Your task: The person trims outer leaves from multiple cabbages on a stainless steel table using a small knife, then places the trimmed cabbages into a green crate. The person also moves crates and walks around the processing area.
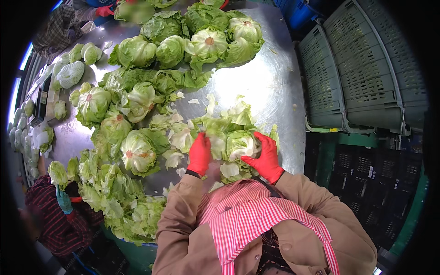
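Observation:
A head of lettuce (241, 145) lies on the metal table (288, 113) in front of my body, amid loose outer leaves. My right hand (265, 158), in a red rubber glove, grips this head at its right side, thumb low and fingers on top. My left hand (200, 154), also red-gloved, is to the left of the head with its fingertips close together beside loose leaves (181, 137); whether it pinches a leaf is hidden. Further left sits an untrimmed lettuce head (138, 151) with its cut stem facing up.
More lettuce heads (209, 41) stand in rows across the table. A pile of torn leaves (117, 199) lies at lower left. Grey perforated crates (364, 68) stand at right. A black scale (43, 98) and foam nets (70, 74) are at left. Co-workers (62, 213) are at lower left and upper left.

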A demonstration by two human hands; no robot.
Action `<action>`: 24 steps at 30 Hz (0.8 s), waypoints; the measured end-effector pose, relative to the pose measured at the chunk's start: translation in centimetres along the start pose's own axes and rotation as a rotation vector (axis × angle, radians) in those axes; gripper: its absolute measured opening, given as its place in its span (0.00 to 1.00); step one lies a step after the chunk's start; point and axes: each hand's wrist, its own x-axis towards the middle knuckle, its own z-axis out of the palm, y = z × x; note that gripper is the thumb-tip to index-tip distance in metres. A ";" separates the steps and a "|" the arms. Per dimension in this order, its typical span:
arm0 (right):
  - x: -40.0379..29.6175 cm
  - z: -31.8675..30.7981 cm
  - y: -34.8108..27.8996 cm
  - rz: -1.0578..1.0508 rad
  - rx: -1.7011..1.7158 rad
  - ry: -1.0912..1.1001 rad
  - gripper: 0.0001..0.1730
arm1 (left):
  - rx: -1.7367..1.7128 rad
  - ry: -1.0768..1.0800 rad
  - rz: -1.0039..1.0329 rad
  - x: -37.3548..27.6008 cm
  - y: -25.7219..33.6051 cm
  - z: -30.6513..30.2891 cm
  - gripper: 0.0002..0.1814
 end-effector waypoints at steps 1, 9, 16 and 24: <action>-0.3 -0.3 0.2 0.056 0.005 -0.021 0.50 | 0.038 0.052 -0.026 0.1 -0.4 -0.4 0.13; 2.1 0.0 3.9 0.392 0.593 -0.291 0.51 | -0.201 0.052 0.266 -1.4 6.6 -1.2 0.16; 2.1 -1.8 3.4 0.418 0.899 -0.203 0.48 | -0.595 -0.122 -0.178 -1.9 5.6 0.0 0.27; 4.1 -2.7 -1.1 0.182 1.031 -0.251 0.47 | -0.643 0.017 -0.111 -2.1 10.0 -2.7 0.32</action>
